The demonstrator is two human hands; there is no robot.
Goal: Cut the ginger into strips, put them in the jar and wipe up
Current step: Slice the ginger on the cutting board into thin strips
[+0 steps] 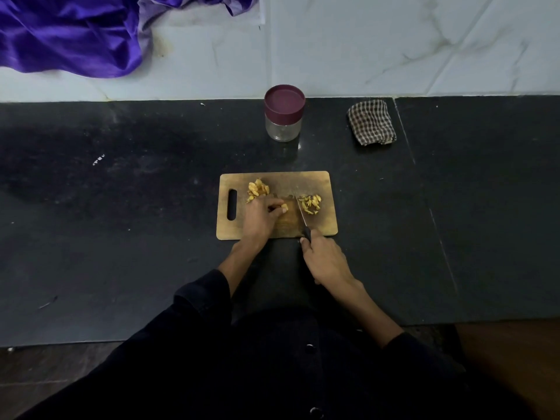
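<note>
On the cutting board [321,183], the left hand [260,216] pinches a ginger piece [284,206] just left of the knife [302,215], gripped by the right hand [325,262]; the blade runs front-to-back, cut strips [310,204] right of it.

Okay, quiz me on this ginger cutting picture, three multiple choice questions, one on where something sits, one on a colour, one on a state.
1. Where is the checked cloth?
A. Right of the jar
B. On the cutting board
C. Under the left hand

2. What colour is the jar's lid?
A. Green
B. Maroon
C. White

3. What is the right hand doing?
A. Resting open
B. Holding the cloth
C. Holding the knife

Answers: 1 A, the cloth lies on the counter beside the jar; 2 B, the lid shows dark red; 3 C, fingers wrap the handle, blade over the board.
</note>
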